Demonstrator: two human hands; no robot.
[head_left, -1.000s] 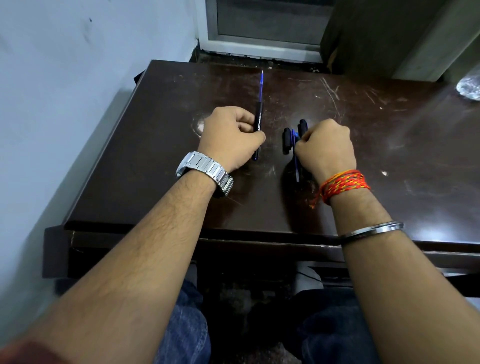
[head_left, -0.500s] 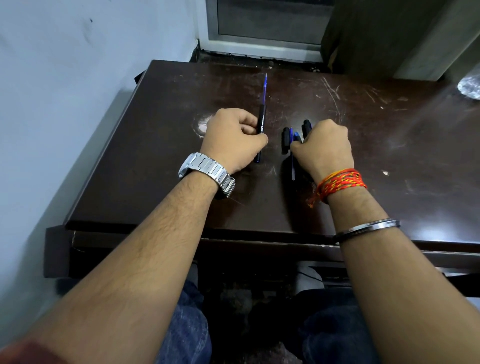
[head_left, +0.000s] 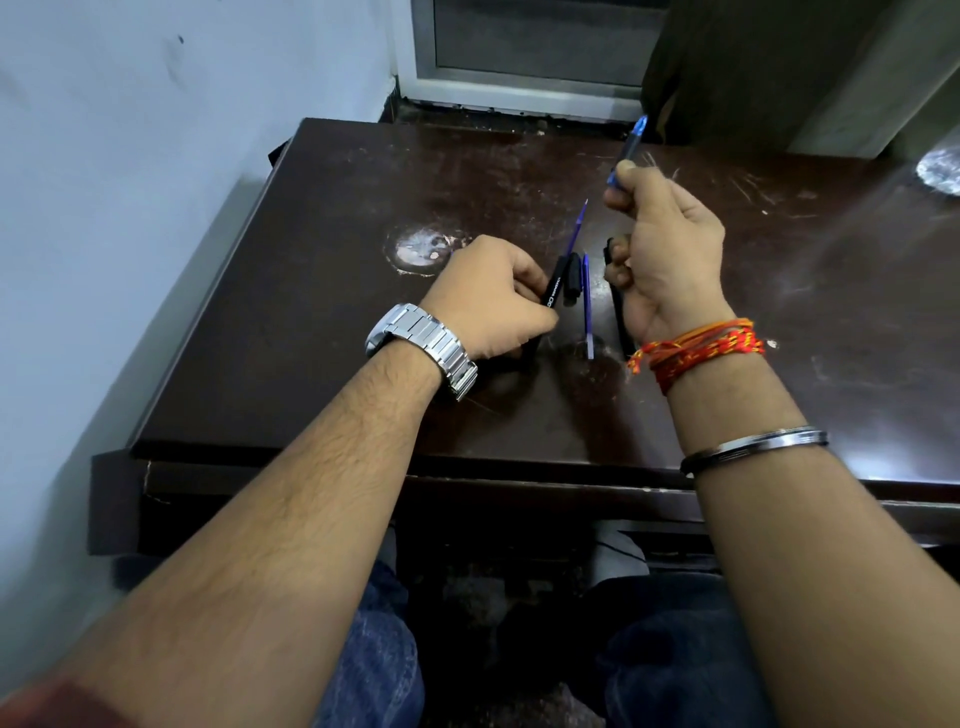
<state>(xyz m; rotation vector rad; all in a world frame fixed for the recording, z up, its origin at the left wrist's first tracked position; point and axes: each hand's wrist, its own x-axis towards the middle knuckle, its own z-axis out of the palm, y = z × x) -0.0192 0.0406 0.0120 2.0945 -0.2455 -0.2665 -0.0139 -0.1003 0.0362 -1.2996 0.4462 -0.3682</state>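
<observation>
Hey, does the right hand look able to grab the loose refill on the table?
Probably yes: the refill lies uncovered just beside the right hand, though that hand already pinches a blue pen piece.

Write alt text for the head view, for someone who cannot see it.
A left hand grips a black pen at a dark table; the right hand holds up a blue pen part. A blue refill lies between.

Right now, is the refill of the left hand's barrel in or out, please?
Partly in: the blue refill juts from the black barrel.
</observation>
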